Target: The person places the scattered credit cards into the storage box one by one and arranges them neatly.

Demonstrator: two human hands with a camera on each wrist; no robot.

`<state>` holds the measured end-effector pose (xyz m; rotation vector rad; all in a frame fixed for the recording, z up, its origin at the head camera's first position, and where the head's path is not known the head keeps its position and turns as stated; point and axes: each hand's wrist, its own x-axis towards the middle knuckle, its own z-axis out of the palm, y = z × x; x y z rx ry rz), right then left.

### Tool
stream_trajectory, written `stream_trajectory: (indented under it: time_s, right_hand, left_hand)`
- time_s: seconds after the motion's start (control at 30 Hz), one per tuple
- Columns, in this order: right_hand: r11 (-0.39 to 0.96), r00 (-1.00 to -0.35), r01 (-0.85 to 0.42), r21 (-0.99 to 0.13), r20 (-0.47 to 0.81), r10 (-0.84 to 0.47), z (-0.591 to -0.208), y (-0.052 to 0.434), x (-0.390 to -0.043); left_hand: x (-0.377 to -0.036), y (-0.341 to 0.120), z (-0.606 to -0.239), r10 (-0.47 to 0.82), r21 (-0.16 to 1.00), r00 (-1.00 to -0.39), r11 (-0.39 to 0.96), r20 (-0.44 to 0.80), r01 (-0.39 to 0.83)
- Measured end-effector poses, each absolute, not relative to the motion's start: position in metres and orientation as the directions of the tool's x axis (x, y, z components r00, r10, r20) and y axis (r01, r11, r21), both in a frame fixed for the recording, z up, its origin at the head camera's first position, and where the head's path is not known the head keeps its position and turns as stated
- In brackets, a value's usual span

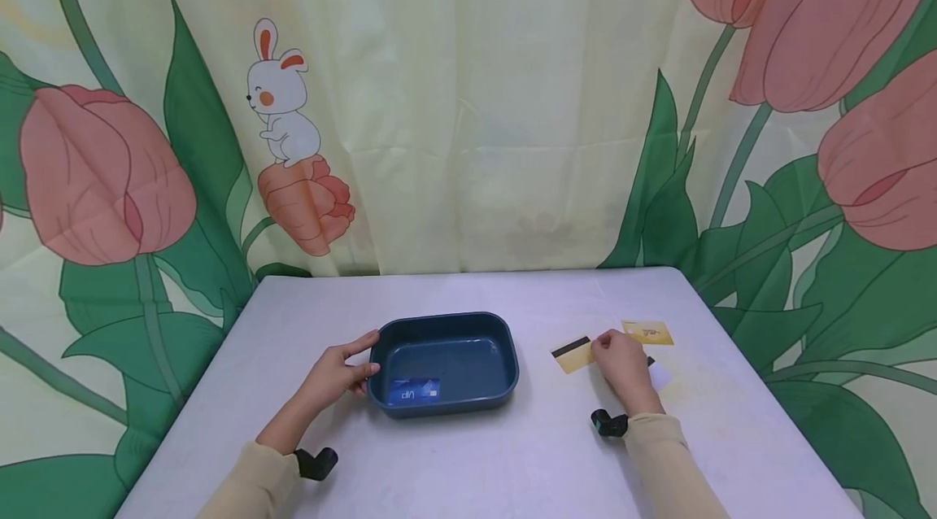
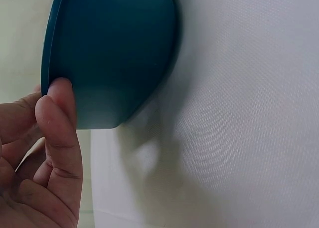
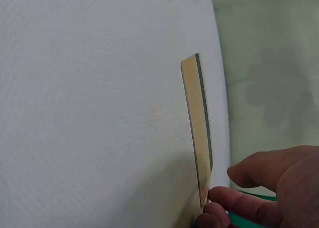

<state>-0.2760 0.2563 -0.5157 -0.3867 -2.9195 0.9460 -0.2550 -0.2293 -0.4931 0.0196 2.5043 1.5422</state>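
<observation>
A dark blue rectangular tray [image 1: 468,403] sits on the table with a blue VIP card [image 1: 414,391] lying in its near left corner. My left hand [image 1: 338,371] grips the tray's left rim, which the left wrist view shows between thumb and fingers [image 2: 59,123]. To the tray's right, my right hand [image 1: 622,368] pinches one end of a yellow card with a dark stripe [image 1: 573,355]. In the right wrist view this card [image 3: 197,118] appears edge-on and narrow, its lower end at the fingertips [image 3: 219,194].
Another yellow card [image 1: 647,332] lies just beyond my right hand. A whitish card [image 1: 660,377] beside that hand is partly hidden by it. A white cloth covers the table [image 1: 468,470]. A curtain with tulips and a rabbit [image 1: 454,96] hangs behind the far edge.
</observation>
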Motion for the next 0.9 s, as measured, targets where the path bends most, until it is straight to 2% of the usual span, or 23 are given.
stream_trajectory:
  time_s: [0.4, 0.9]
  right_hand:
    - [0.866, -0.962, 0.272, -0.419, -0.106, 0.251, -0.504, 0.233, -0.272]
    - [0.831, -0.941, 0.337, -0.443, -0.188, 0.282, -0.503, 0.235, -0.275]
  left_hand:
    - [-0.256, -0.23, -0.492, 0.123, 0.89, -0.978, 0.444, -0.169, -0.098]
    - [-0.255, -0.228, -0.492, 0.11, 0.89, -0.978, 0.443, -0.174, -0.109]
